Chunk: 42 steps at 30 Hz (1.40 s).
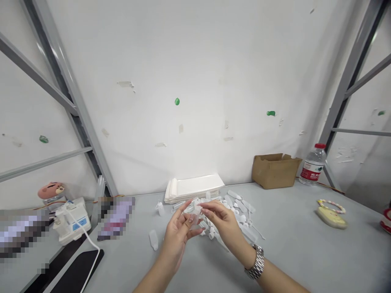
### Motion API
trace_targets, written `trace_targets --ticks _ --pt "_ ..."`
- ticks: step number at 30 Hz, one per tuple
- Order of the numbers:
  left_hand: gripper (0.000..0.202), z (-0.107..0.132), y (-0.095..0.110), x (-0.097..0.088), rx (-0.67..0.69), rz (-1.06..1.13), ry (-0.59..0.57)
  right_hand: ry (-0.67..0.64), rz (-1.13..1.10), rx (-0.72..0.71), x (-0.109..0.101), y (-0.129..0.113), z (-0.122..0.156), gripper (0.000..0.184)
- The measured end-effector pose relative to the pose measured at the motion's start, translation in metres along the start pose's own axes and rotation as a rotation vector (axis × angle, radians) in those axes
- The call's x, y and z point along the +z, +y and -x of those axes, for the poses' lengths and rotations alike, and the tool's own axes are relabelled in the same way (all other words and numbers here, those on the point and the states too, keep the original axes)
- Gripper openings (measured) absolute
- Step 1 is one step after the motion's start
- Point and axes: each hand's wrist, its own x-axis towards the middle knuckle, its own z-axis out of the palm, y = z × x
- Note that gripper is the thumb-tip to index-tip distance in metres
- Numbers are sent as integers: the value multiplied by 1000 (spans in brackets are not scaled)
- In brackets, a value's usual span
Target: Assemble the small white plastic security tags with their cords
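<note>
My left hand (179,236) and my right hand (221,219) meet above the grey table (290,244), fingers pinched together on a small clear plastic piece (197,209) between them. Just behind the hands lies a heap of small clear plastic tubes and caps (238,209). One loose tube (153,239) lies left of my left hand, and a small bottle (160,208) stands further back. A metal watch (255,262) is on my right wrist.
A stack of white flat bags (195,188) lies by the wall. A brown cardboard box (275,170) and a water bottle (312,165) stand at the back right. A yellow toy (331,213) lies at the right. A white device with a cable (71,221) and a dark phone (77,270) are at the left.
</note>
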Motion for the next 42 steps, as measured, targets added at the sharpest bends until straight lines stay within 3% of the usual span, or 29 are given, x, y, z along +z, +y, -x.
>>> trace_targets --ticks 7,15,20,27,38,42 --pt "56 4 0 8 -44 -18 1 1 -133 127 -1 3 -4 14" --pt "56 2 -2 3 -78 17 -23 -51 -236 225 3 -2 -4 16" --pt "48 0 -1 0 -55 32 -34 -98 -233 199 3 0 -3 17" --pt "36 -3 0 -4 -15 17 -74 1 -175 133 5 2 -2 19" --pt "27 -15 -1 -11 13 74 34 80 -42 88 -2 7 -6 23" --pt "24 -26 18 -27 178 159 189 113 196 -29 0 15 -4 22"
